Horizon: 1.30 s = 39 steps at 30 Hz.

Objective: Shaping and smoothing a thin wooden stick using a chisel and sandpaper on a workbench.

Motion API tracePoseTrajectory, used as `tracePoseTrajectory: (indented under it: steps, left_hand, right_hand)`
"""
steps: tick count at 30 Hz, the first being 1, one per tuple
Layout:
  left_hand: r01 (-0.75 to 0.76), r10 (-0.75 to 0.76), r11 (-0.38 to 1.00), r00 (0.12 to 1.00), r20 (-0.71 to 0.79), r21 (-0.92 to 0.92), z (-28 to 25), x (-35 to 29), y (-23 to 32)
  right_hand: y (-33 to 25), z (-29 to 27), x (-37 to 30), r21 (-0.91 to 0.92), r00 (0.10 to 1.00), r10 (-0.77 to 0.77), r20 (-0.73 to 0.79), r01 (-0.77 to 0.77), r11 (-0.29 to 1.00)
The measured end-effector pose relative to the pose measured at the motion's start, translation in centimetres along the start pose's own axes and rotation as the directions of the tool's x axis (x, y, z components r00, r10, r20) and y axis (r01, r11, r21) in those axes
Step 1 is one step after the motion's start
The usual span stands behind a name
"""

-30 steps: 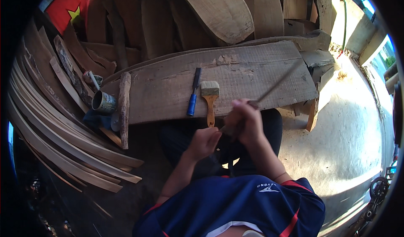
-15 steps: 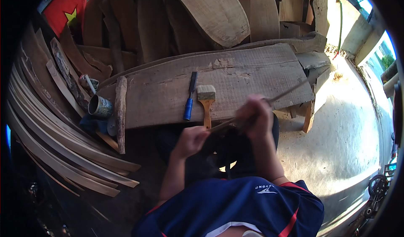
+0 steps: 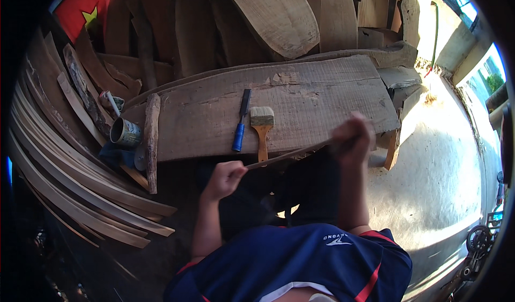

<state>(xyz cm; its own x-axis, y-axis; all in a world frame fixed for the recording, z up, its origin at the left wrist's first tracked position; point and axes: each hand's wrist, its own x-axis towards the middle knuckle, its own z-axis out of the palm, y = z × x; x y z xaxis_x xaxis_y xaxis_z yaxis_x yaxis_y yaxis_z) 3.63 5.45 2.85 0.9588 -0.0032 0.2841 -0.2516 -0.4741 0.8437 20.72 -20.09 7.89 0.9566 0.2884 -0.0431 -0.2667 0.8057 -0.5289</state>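
Observation:
My left hand [image 3: 224,179] is closed round the near-left end of a thin wooden strip [image 3: 289,156]. The strip slants up to the right, over my lap and past the front edge of a broad wooden plank [image 3: 209,125]. My right hand [image 3: 352,137], smeared by motion, is wrapped round the strip farther along. Whether anything else lies within its fingers cannot be seen. On the plank rest a chisel [image 3: 242,122] with a blue handle and, beside it, a flat paintbrush [image 3: 262,133] with pale bristles. Neither hand touches these tools.
A rough stick [image 3: 153,144] lies across the plank's left end, next to a tin can [image 3: 126,132]. Long curved wooden strips [image 3: 96,203] are piled at the left. Large boards [image 3: 279,17] lean behind the plank. Sunlit floor [image 3: 429,173] spreads to the right.
My right hand has moved right along the strip, away from my left hand, leaving a longer stretch between them. My left hand has shifted slightly left, still gripping its end.

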Motion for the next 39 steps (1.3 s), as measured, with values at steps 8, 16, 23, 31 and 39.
tracePoseTrajectory:
  steps: [8, 16, 23, 31, 39]
  left_hand:
    - [-0.061, 0.044, 0.994, 0.981, -0.187, -0.085, 1.4, 1.7, -0.6]
    - [-0.038, 0.037, 0.998, 0.999, 0.035, 0.045, 0.9, 1.0, 0.6]
    - [0.062, -0.05, 0.997, 0.98, -0.195, 0.056, -0.4, 0.3, -1.5]
    - [-0.132, 0.135, 0.987, 0.991, 0.023, -0.089, 3.8, 3.3, 3.1]
    - [-0.04, 0.052, 0.995, 0.989, 0.136, -0.093, 2.3, 0.5, 0.5]
  right_hand:
    - [1.7, 2.8, -2.5, 0.159, 0.977, -0.201, 0.073, 0.188, 0.969]
    - [0.1, -0.1, -2.2, 0.019, 0.991, -0.086, 0.104, 0.085, 0.996]
    - [-2.3, -1.4, -0.8, 0.377, 0.906, -0.423, -0.007, 0.394, 0.838]
    - [4.5, 1.9, -5.1, 0.16, 0.977, 0.006, 0.213, -0.041, 0.986]
    - [-0.5, -2.0, -3.3, -0.017, 0.981, -0.006, 0.194, 0.01, 1.0]
